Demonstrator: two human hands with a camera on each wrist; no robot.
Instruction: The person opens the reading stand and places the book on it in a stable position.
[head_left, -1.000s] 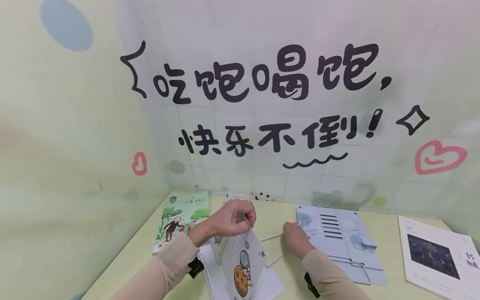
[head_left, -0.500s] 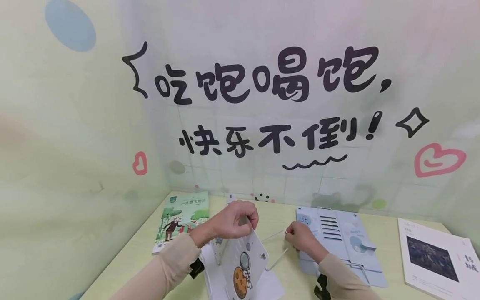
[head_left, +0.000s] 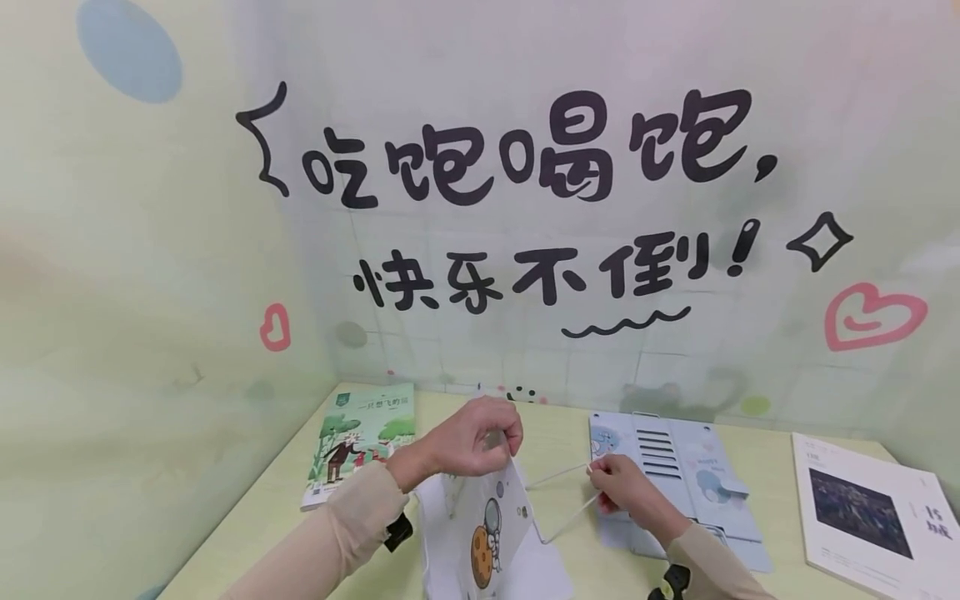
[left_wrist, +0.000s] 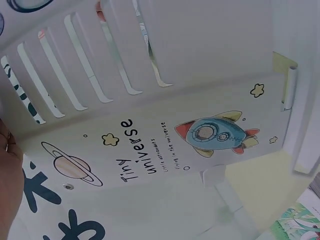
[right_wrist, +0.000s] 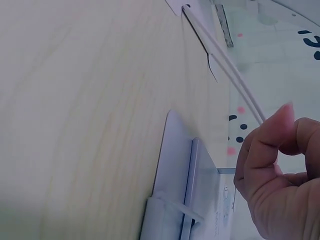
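We see the white book stand (head_left: 489,527) raised on the table (head_left: 243,537), its wire leg (head_left: 572,517), pinched by the right hand (head_left: 628,485), now further right, likely swung wider; the left hand (head_left: 476,437) grips the top edge, fingertips partly hidden

On the wall (head_left: 491,233), above and beyond both hands, we read big black characters in two rows: 吃饱喝饱, and below it 快乐不倒! The white stand (left_wrist: 115,155) under the left hand (head_left: 480,435) bears "Tiny universe" on its panel, and next to that two smaller lines we make out, less surely, as "Little astronauts" and "flying in the universe". Left of that hand, the green book (head_left: 362,454) shows 一只想飞的 and a last character we cannot settle. Well to the right of the right hand (head_left: 628,490), the white book (head_left: 873,521) carries 书城 set vertically; its smaller print is illegible to us. Lettering on the blue stand (head_left: 697,454), just beyond that hand, is too faint.
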